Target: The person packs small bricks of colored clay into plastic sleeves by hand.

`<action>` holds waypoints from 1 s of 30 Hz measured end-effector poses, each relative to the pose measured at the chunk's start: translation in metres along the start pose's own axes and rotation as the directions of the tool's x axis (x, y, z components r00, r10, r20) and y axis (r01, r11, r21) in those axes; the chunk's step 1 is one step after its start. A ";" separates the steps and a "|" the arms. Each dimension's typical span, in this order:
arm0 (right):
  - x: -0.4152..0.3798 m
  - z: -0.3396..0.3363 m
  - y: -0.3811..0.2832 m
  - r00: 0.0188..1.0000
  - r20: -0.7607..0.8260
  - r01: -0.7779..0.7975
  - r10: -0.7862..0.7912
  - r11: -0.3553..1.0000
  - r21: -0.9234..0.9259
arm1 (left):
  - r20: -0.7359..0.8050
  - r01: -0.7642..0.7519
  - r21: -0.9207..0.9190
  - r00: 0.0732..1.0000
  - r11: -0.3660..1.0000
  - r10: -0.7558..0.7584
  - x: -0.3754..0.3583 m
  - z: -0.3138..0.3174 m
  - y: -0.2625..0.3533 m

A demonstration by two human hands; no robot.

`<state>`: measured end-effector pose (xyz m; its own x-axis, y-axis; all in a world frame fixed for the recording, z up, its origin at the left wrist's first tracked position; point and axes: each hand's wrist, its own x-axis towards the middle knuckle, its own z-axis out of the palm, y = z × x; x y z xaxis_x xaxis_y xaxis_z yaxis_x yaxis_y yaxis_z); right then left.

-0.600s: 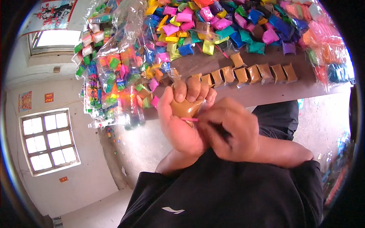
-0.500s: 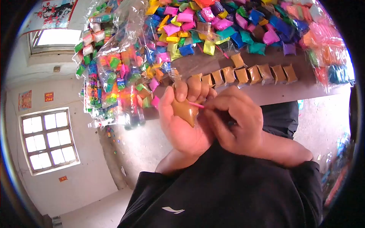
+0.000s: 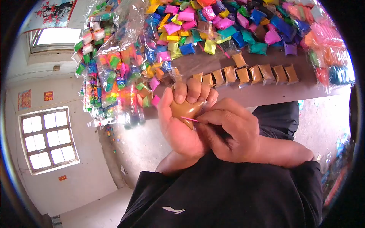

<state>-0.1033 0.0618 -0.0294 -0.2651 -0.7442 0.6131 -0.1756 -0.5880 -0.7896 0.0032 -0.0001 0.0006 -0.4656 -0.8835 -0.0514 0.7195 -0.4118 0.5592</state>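
Brown, the bench fills much of the upper view, its near edge facing the person. Below it, a black shirt with a small white mark covers the torso. Over the far part of the bench spreads a heap of packets in pink, blue, yellow, green and purple. Clear bags of many-coloured packets crowd the left end, and a wrapped stack, mostly pink and orange, sits at the right end. Nearer the edge runs a row of brown packets, set close side by side, with one more just behind it. The left hand, palm toward the camera, curls its fingers over a glossy brown packet, the held packet, against its palm at the bench's near edge. Close beside it, the right hand pinches a thin pink stick between thumb and forefinger; the stick lies across the held packet's lower part, though whether it presses in I cannot tell
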 end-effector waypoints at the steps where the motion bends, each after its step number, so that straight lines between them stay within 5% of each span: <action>1: 0.002 -0.001 0.003 1.000 0.000 -0.002 0.002 1.000 0.000 | -0.001 0.001 0.000 1.000 1.000 -0.001 0.000 0.001 0.000; 7: 0.000 0.004 0.003 0.999 -0.032 -0.004 0.004 1.000 -0.006 | 0.013 -0.029 -0.008 0.999 1.000 0.029 0.001 0.000 0.001; 9: 0.004 -0.004 0.013 1.000 0.013 0.018 -0.017 0.999 -0.033 | -0.112 -0.057 -0.016 0.992 0.998 0.055 0.003 0.004 -0.002; 11: 0.006 -0.011 0.019 0.989 -0.009 -0.148 0.148 0.984 -0.103 | 0.014 -0.022 -0.052 1.000 0.998 0.022 0.006 -0.011 0.001; 13: -0.001 -0.008 0.019 0.989 -0.024 -0.147 0.146 0.986 -0.080 | -0.142 -0.057 0.041 0.988 0.998 0.062 0.004 -0.002 -0.003; 15: -0.011 -0.004 0.017 0.815 0.022 -0.560 0.579 0.777 0.286 | -0.146 -0.093 0.086 0.984 0.992 0.105 0.005 -0.003 -0.009; 16: -0.011 -0.002 0.015 0.814 0.017 -0.561 0.581 0.778 0.282 | -0.149 -0.123 0.133 0.979 0.983 0.143 0.006 -0.004 -0.011; 18: -0.009 0.006 0.009 0.729 0.109 -0.530 0.676 0.456 0.715 | -0.161 -0.125 0.192 0.974 0.973 0.157 0.006 -0.015 -0.015; 21: -0.006 0.004 0.010 0.716 0.128 -0.569 0.687 0.467 0.677 | -0.193 -0.129 0.255 0.964 0.958 0.181 -0.001 -0.020 -0.024; 23: -0.006 -0.004 0.017 0.722 0.101 -0.578 0.685 0.516 0.633 | -0.146 -0.204 0.623 0.918 0.755 0.368 -0.004 -0.027 -0.029; 27: -0.006 -0.023 0.022 0.802 0.080 -0.550 0.592 0.680 0.485 | 0.027 -0.222 0.798 0.942 0.560 0.335 -0.020 -0.031 -0.009; 29: -0.005 -0.035 0.025 0.817 0.102 -0.561 0.567 0.742 0.367 | -0.089 0.071 0.771 0.996 0.633 -0.004 -0.024 -0.020 0.007; 30: -0.002 -0.042 0.026 0.907 0.114 -0.421 0.407 0.893 0.160 | -0.033 0.127 0.812 0.984 0.569 -0.173 -0.020 -0.031 0.019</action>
<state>-0.1477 0.0611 -0.0520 -0.2037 -0.9497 0.2377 0.1067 -0.2629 -0.9589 0.0424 0.0031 -0.0128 -0.5657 -0.8059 -0.1749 -0.0685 -0.1654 0.9838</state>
